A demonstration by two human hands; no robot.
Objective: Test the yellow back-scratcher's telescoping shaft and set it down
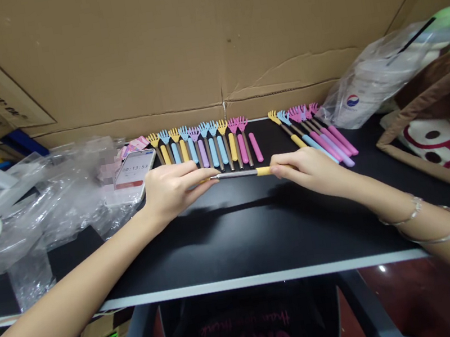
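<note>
Level above the black table, a back scratcher with a metal rod and a yellow handle stretches between my two hands. My left hand is closed around its head end, which the fingers mostly hide. My right hand pinches the yellow handle at the other end. Behind my hands lies a row of back scratcher heads with rods and loose coloured handles in yellow, blue, purple and pink. To the right of that row, several back scratchers with handles fitted lie side by side.
A phone showing a timer lies at the left, near crumpled clear plastic bags. At the right stand a bagged drink cup and a brown-edged bag. Cardboard walls the back. The table's pale front edge runs across.
</note>
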